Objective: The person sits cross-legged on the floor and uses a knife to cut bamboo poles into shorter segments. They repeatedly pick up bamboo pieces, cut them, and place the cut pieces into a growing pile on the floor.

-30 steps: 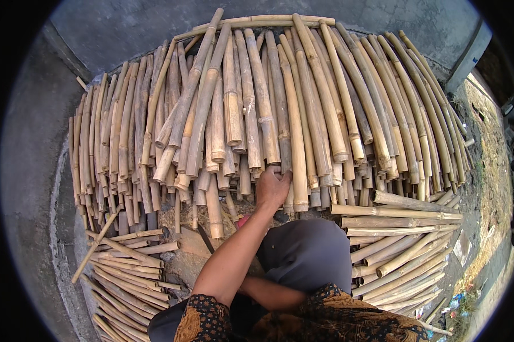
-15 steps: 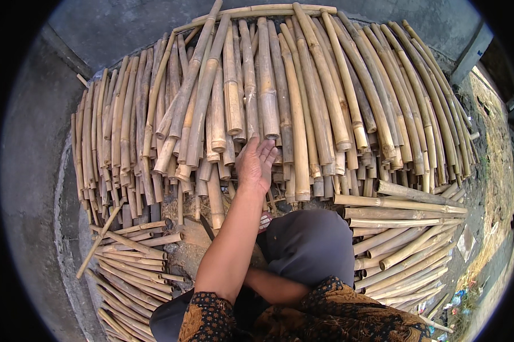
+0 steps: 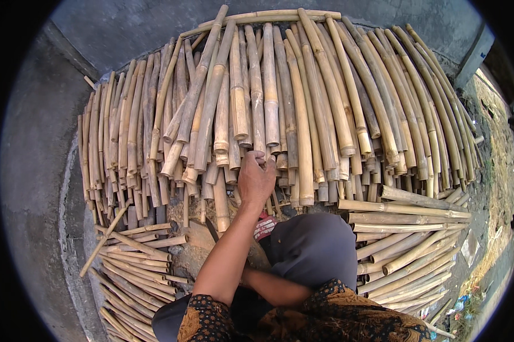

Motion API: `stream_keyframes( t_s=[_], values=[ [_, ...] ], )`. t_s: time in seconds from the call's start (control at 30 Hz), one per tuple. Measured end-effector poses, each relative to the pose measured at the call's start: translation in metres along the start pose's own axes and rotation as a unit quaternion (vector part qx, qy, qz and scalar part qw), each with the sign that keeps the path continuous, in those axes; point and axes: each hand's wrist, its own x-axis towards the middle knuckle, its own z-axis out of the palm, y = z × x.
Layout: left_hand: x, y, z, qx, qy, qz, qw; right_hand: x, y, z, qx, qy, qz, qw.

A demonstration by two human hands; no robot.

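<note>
My left hand [image 3: 257,176] reaches up the middle to the front ends of the stacked bamboo poles [image 3: 271,108]. Its fingers are curled closed at the butt of a grey-brown bamboo pole [image 3: 256,97]; the fingertips are partly hidden. My right forearm [image 3: 279,288] lies across my lap and passes behind the left forearm, which hides the right hand. A narrow dark blade [image 3: 211,230] shows beside the left forearm, its other end out of sight.
Cut bamboo lies in a pile [image 3: 137,273] at the lower left and another [image 3: 408,245] at the right. My bent knee [image 3: 314,245] stands between them. A grey wall [image 3: 137,28] backs the stack. A concrete post [image 3: 474,54] rises at the far right.
My left hand has turned from an open palm to curled fingers at the pole's end. The whole scene has shifted slightly down and right in the view. My right forearm stays across my lap.
</note>
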Motion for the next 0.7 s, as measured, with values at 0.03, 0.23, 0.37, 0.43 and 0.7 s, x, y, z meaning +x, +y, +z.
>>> stream_keyframes(
  t_s=[0.03,0.23,0.37,0.43,0.7],
  values=[
    [-0.005,-0.001,0.003,0.055,-0.014,-0.006,0.998,0.000,0.009,0.002,0.040,-0.012,0.014,0.999],
    [-0.017,-0.010,0.017,0.182,-0.062,-0.074,0.979,-0.024,0.019,0.001,0.257,-0.064,0.127,0.956],
    [-0.014,-0.005,0.013,0.204,-0.089,-0.071,0.972,-0.027,0.000,-0.003,0.216,-0.074,0.116,0.967],
    [-0.011,0.004,0.008,0.203,-0.089,-0.016,0.975,-0.022,-0.009,-0.005,0.163,-0.073,0.090,0.980],
    [0.047,0.047,0.026,0.277,-0.027,0.097,0.956,-0.009,-0.038,0.002,-0.030,-0.059,-0.019,0.998]
  ],
)
